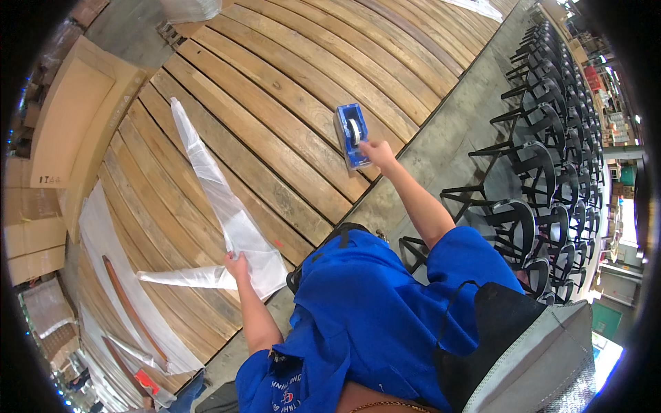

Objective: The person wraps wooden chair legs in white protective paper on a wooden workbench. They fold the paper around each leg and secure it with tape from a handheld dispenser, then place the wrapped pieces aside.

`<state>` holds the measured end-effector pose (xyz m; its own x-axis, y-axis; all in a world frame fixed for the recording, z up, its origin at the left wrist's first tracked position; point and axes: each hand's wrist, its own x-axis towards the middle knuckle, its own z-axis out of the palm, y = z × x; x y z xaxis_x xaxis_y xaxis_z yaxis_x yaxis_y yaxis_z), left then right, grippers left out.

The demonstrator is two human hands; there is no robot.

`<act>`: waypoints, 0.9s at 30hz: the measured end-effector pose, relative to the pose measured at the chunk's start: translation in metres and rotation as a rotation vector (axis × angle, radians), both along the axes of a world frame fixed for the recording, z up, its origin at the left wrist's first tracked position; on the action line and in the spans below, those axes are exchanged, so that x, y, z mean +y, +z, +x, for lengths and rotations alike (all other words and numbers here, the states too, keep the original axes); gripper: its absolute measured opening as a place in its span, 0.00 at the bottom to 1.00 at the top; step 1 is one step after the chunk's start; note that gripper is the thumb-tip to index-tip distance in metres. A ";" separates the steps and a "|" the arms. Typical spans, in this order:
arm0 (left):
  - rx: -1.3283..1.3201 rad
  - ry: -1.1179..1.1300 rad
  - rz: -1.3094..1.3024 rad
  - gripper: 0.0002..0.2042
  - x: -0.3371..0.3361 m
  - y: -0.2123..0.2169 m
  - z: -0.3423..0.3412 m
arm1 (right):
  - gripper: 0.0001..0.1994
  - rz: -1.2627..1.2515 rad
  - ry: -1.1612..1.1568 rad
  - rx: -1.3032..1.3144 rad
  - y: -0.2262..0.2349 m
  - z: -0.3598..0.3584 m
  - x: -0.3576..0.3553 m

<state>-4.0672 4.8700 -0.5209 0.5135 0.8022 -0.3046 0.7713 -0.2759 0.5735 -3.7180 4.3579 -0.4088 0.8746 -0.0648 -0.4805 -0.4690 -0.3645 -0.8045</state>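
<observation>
A V-shaped piece wrapped in thin white foam sheet (210, 182) lies on the wooden slats. My left hand (236, 265) is closed on the wrapping near the wide corner where its two long arms meet. Farther right, a blue tape dispenser (350, 115) stands on the slats, with a roll of tape (354, 131) in it. My right hand (377, 153) reaches to the dispenser's near end, its fingers pinched at the tape beside the roll. The fingertips partly hide the tape's loose end.
The slatted wooden platform (289, 89) ends at a concrete floor (441, 144). Rows of black chairs (530, 172) stand at right. Large cardboard boxes (69, 117) line the left. Curved brown wooden parts (134, 316) lie on white foam at lower left, near another person's leg (189, 394).
</observation>
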 end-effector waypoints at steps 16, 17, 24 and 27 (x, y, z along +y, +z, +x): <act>-0.327 -0.187 0.045 0.24 -0.015 0.019 -0.022 | 0.22 -0.840 0.298 -0.040 -0.038 -0.102 0.006; -0.313 -0.119 -0.032 0.23 -0.025 0.032 -0.023 | 0.24 -0.968 0.357 -0.093 -0.068 -0.114 -0.008; -0.337 0.028 -0.020 0.22 -0.037 0.042 -0.026 | 0.21 -0.488 0.930 0.081 0.028 -0.211 0.277; -0.345 -0.017 -0.012 0.22 -0.037 0.045 -0.027 | 0.22 -0.388 1.135 -0.223 -0.016 -0.226 0.386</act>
